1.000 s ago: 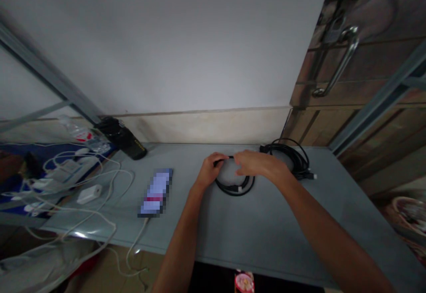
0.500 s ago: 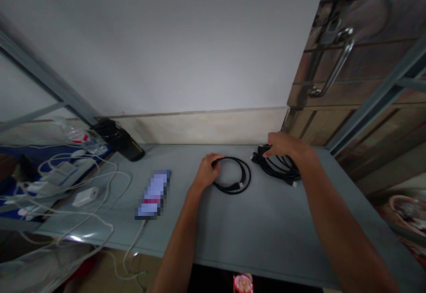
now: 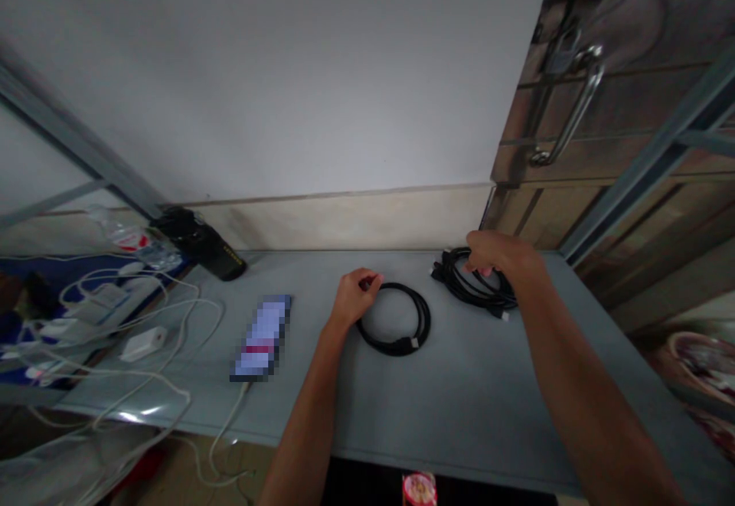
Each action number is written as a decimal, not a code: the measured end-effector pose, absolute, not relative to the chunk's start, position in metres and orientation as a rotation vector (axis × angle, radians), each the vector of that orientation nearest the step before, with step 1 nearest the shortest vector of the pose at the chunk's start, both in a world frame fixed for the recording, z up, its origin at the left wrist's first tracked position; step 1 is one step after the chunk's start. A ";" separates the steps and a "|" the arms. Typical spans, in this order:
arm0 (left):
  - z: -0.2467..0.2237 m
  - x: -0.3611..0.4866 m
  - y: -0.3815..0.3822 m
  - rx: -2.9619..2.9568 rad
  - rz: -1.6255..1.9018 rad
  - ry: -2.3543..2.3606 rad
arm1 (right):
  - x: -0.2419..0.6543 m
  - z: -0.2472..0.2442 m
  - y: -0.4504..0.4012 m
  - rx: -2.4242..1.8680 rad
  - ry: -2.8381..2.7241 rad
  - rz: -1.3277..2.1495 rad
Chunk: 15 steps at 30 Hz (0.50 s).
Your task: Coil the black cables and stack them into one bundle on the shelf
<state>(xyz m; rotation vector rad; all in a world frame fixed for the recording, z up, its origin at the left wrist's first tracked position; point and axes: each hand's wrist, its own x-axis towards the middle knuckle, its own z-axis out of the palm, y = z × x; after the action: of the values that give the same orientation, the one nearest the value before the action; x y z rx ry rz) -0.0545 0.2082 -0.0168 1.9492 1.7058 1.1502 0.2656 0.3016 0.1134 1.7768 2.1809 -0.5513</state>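
Left hand (image 3: 350,297) grip pinches the coiled cable (image 3: 396,318); right hand (image 3: 498,255) grip clamps the cable bundle (image 3: 474,285).

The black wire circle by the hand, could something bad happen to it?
Maybe. The left hand pinches only one edge of the coiled black cable, so lifted, its loops might spring open. The right hand grips a messier cable bundle close by; the two might tangle if pushed together.
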 end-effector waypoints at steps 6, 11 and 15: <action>-0.011 -0.052 0.207 1.954 1.184 1.699 | 0.263 0.109 0.304 1.794 2.132 -0.559; -0.007 -0.051 0.206 1.978 1.240 1.678 | 0.263 0.109 0.300 1.783 2.084 -0.656; -0.005 -0.051 0.205 1.992 1.347 1.659 | 0.268 0.115 0.297 1.858 2.173 -0.565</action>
<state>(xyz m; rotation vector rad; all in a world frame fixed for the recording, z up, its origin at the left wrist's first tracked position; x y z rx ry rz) -0.0510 0.2046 -0.0050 1.9918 1.6587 1.3468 0.2684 0.2974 0.1148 1.8581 2.1731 -0.5652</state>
